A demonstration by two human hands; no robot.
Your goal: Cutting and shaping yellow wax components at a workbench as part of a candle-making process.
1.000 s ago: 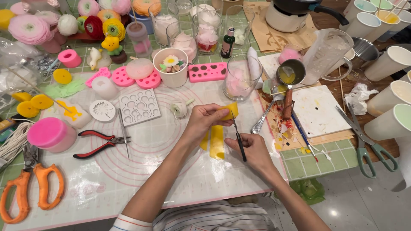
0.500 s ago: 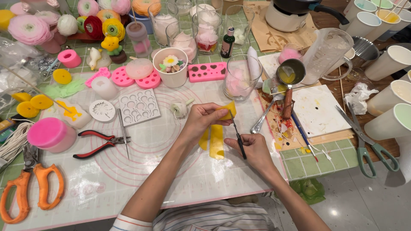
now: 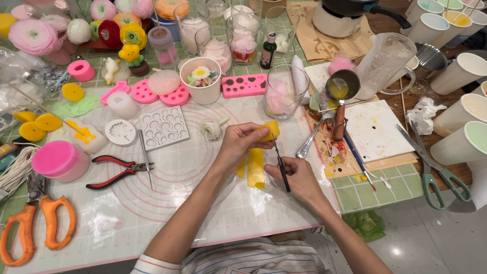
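My left hand (image 3: 238, 144) pinches the upper end of a yellow wax strip (image 3: 257, 167) and lifts it off the clear mat (image 3: 167, 203); the strip's lower part hangs flat below my fingers. In my right hand (image 3: 299, 177) sits a thin black pointed tool (image 3: 280, 165), its tip touching the strip's right edge near my left fingertips. Both hands are over the middle of the mat.
Red-handled pliers (image 3: 114, 170) and a clear flower mould (image 3: 163, 127) lie left of my hands. Orange shears (image 3: 38, 223) sit at the front left, a pink cup (image 3: 60, 160) above them. A spoon (image 3: 310, 142), glass cup (image 3: 284, 91), green scissors (image 3: 431, 162) and paper cups (image 3: 464, 144) crowd the right.
The tip of the black tool has shifted slightly along the strip's edge. My left hand keeps its hold and has barely moved.
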